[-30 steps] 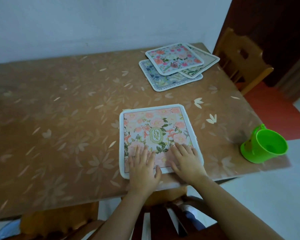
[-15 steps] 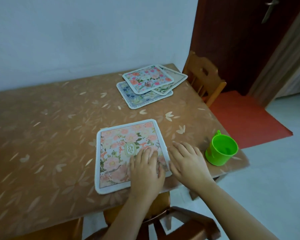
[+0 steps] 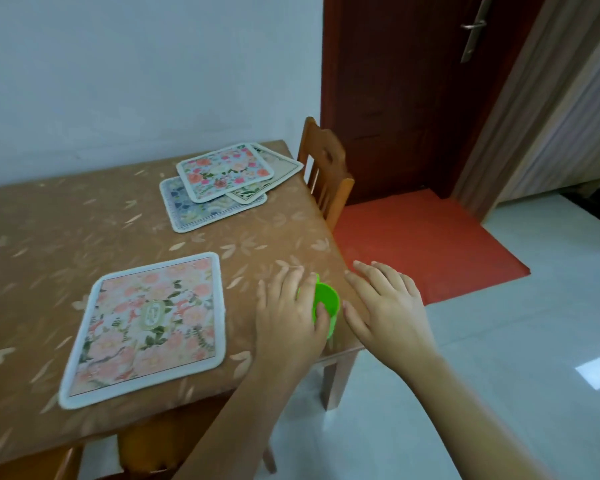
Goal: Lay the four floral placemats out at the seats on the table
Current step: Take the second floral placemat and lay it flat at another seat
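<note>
Placemats: one pink floral placemat is lying flat at the near edge of the table, with no hand touching it. Three others are sitting in a fanned, overlapping stack at the far right corner. Left hand is hovering over the near right corner, fingers released and spread, holding nothing. It is covering part of a green cup, thumb in front of the rim; contact cannot be determined. Wooden chair is standing at the table's right side. Right hand is reaching just past the table's right edge, beside the cup, fingers likewise released and spread. Red floor mat is lying further right.
</note>
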